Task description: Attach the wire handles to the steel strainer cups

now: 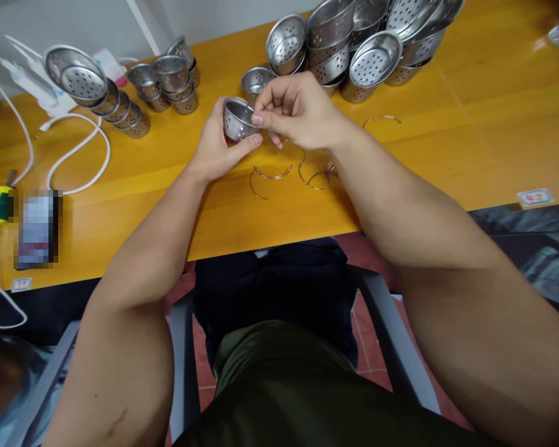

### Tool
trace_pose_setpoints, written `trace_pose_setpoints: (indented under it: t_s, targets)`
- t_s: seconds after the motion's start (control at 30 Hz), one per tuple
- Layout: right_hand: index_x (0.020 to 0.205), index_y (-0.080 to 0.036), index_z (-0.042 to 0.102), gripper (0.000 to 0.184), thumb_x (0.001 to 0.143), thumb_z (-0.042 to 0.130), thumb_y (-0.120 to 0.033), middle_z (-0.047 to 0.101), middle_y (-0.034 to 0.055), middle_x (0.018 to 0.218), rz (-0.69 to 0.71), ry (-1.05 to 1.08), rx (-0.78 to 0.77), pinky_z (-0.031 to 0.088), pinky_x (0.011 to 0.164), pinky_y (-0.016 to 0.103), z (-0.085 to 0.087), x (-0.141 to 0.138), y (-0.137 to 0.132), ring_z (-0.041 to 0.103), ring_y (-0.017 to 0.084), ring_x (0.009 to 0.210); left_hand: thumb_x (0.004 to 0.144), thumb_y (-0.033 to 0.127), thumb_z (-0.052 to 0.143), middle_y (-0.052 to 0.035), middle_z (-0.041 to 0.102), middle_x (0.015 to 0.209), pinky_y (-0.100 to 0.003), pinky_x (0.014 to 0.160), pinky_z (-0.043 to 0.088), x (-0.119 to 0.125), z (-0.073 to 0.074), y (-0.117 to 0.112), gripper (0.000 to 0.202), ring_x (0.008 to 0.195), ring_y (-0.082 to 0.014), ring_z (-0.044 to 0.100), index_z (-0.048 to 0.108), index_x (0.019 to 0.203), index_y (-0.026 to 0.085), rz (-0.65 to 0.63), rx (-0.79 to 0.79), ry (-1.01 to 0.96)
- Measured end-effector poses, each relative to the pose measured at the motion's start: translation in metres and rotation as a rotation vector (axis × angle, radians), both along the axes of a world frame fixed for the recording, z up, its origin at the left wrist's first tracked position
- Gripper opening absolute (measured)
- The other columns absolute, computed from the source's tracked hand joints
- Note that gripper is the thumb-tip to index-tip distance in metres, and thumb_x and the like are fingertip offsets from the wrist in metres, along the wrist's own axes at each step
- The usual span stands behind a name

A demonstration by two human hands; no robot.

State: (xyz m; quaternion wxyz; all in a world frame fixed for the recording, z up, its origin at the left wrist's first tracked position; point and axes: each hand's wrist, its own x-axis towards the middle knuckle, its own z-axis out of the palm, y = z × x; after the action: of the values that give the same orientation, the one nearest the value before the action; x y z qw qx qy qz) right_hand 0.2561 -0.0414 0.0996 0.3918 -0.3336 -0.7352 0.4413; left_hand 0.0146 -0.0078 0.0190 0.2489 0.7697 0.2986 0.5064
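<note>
A small perforated metal basket [237, 124] is tilted in my left hand [217, 149], its mouth facing up and toward the right. The fingers wrap round its far side and my thumb lies along the near side. At the basket's right rim my right hand [302, 112] is closed in a pinch, thumb against forefinger. What the pinch holds, if anything, is too small to make out. Below the hands, thin curved metal wires [274, 177] lie loose on the wooden table [242, 223]. Another curved wire [386, 117] lies beyond my right forearm.
Perforated baskets stand stacked at the back right [328, 62], back middle [170, 77] and back left, where one leaning stack [114, 102] tips over. White cables [107, 155], a phone-like blurred object [37, 230] and a yellow-green handled tool [0, 203] lie at left.
</note>
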Motion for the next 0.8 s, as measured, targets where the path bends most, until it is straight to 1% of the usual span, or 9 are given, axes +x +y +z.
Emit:
trace_pose_setpoints:
  t_s: [0.13,0.27,0.4,0.47,0.53,0.6,0.67,0.7,0.8]
  targets:
    - [0.086,-0.038,0.075,0.058,0.064,0.106,-0.081,0.064,0.0004,0.063,0.028,0.021,0.002,0.044,0.06,0.046,-0.003,0.0,0.003,0.061,0.026,0.058,0.078,0.103,0.095,-0.0069,0.077,0.117,-0.062,0.094,0.065,-0.001,0.007,-0.004,0.083,0.107,-0.0405,0.075,0.066,0.125,0.041,-0.003,-0.018,0.015]
    - [0.09,-0.036,0.077,0.056,0.069,0.109,-0.077,0.065,0.0,0.065,0.054,0.057,0.006,0.045,0.059,0.045,-0.008,0.0,0.006,0.06,0.024,0.058,0.081,0.101,0.093,-0.0083,0.076,0.118,-0.061,0.099,0.065,0.0,0.013,-0.008,0.081,0.11,-0.0409,0.075,0.065,0.125,0.038,0.0,-0.035,0.027]
    - [0.095,-0.031,0.078,0.049,0.089,0.107,-0.07,0.066,-0.0016,0.068,0.156,0.134,0.09,0.05,0.053,0.04,-0.009,0.005,0.004,0.057,0.02,0.052,0.08,0.098,0.097,-0.0084,0.077,0.119,-0.062,0.104,0.066,0.001,0.025,-0.019,0.08,0.114,-0.0417,0.076,0.067,0.123,0.038,-0.01,-0.05,0.025]
    - [0.098,-0.029,0.078,0.042,0.1,0.104,-0.061,0.067,-0.0024,0.07,0.193,0.126,0.104,0.054,0.054,0.036,-0.007,0.009,0.002,0.059,0.019,0.053,0.082,0.095,0.097,-0.0083,0.079,0.121,-0.062,0.107,0.066,0.002,0.034,-0.029,0.076,0.12,-0.0421,0.076,0.068,0.123,0.038,0.01,-0.08,0.054]
    - [0.1,-0.028,0.078,0.035,0.107,0.103,-0.051,0.067,-0.0031,0.071,0.185,0.095,0.079,0.058,0.057,0.032,-0.005,0.012,-0.001,0.061,0.017,0.056,0.086,0.092,0.095,-0.0083,0.079,0.12,-0.061,0.11,0.066,0.002,0.043,-0.038,0.07,0.126,-0.0422,0.075,0.069,0.124,0.038,0.035,-0.116,0.1]
    - [0.1,-0.027,0.078,0.032,0.109,0.102,-0.047,0.068,-0.0031,0.071,0.162,0.073,0.051,0.059,0.059,0.03,-0.003,0.013,-0.003,0.063,0.017,0.058,0.09,0.09,0.093,-0.0085,0.08,0.12,-0.061,0.113,0.065,0.003,0.049,-0.044,0.067,0.132,-0.0424,0.074,0.068,0.125,0.038,0.042,-0.139,0.131]
    - [0.103,-0.028,0.079,0.032,0.107,0.101,-0.05,0.07,-0.002,0.076,0.152,0.083,0.061,0.059,0.058,0.031,-0.003,0.013,-0.003,0.064,0.018,0.059,0.09,0.088,0.094,-0.0089,0.079,0.123,-0.061,0.115,0.063,0.005,0.051,-0.045,0.068,0.136,-0.0424,0.072,0.066,0.127,0.037,0.059,-0.156,0.144]
    - [0.108,-0.028,0.078,0.032,0.107,0.1,-0.051,0.072,-0.0014,0.08,0.146,0.1,0.082,0.059,0.057,0.031,-0.004,0.013,-0.002,0.064,0.018,0.059,0.089,0.089,0.094,-0.0089,0.079,0.126,-0.061,0.117,0.063,0.006,0.051,-0.045,0.071,0.136,-0.0419,0.072,0.065,0.128,0.037,0.077,-0.167,0.148]
    - [0.123,-0.031,0.074,0.033,0.107,0.095,-0.051,0.074,-0.0006,0.095,0.091,0.137,0.165,0.058,0.058,0.032,-0.008,0.011,0.0,0.062,0.018,0.061,0.084,0.1,0.091,-0.0069,0.079,0.132,-0.058,0.117,0.063,0.008,0.045,-0.039,0.081,0.131,-0.0389,0.073,0.064,0.128,0.039,0.14,-0.168,0.101]
